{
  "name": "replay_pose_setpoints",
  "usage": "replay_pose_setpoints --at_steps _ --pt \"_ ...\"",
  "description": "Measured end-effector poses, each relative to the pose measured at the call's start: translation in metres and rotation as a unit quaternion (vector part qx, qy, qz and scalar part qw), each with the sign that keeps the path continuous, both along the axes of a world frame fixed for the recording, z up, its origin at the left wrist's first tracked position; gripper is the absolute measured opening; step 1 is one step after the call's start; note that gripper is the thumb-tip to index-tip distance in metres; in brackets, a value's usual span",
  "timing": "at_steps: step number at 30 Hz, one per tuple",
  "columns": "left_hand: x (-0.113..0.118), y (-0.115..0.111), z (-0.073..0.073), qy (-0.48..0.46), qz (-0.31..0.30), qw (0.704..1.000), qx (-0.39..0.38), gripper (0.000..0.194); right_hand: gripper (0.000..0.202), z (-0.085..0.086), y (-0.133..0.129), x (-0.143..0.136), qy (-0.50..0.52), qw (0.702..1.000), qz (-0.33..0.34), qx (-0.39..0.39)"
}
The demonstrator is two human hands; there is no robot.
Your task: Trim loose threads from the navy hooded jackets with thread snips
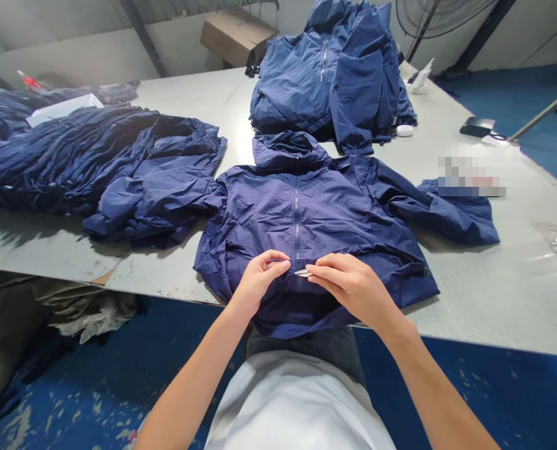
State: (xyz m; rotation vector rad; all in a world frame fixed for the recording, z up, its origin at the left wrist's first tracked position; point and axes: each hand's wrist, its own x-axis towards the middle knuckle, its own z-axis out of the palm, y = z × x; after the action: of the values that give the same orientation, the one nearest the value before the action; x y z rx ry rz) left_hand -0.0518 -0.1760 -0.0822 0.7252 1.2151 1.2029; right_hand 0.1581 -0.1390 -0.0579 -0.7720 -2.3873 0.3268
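Note:
A navy blue hooded jacket lies front up before me, its zipper closed down the middle and its lower edge hanging over the table's near side. Over the lower zipper, my left hand is closed in a pinch; what lies between thumb and forefinger is too small to make out. My right hand grips a pair of small metal thread snips. Their pointed blades face left, a short way from my left fingertips. Most of the snips is hidden inside my fingers.
Navy jackets are stacked behind, and a long pile of them fills the left. On the pale table are a white oval object and a black object. A cardboard box stands behind; a fan is at upper right.

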Motion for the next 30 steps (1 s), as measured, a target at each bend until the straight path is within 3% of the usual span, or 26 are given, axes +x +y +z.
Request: replay_pose_setpoints --at_steps 9,26,30 --pt "0.0 0.002 -0.001 -0.025 0.009 1.0 -0.003 0.025 0.017 -0.003 -0.002 0.004 0.089 0.994 -0.052 -0.021" --pt "0.003 -0.002 0.006 0.001 0.017 1.0 0.004 0.029 0.019 -0.002 -0.006 0.003 0.029 0.999 -0.016 -0.012" --pt "0.003 -0.003 0.005 0.007 0.019 1.0 0.009 0.027 0.02 0.001 -0.003 0.013 0.022 0.997 0.04 -0.069"
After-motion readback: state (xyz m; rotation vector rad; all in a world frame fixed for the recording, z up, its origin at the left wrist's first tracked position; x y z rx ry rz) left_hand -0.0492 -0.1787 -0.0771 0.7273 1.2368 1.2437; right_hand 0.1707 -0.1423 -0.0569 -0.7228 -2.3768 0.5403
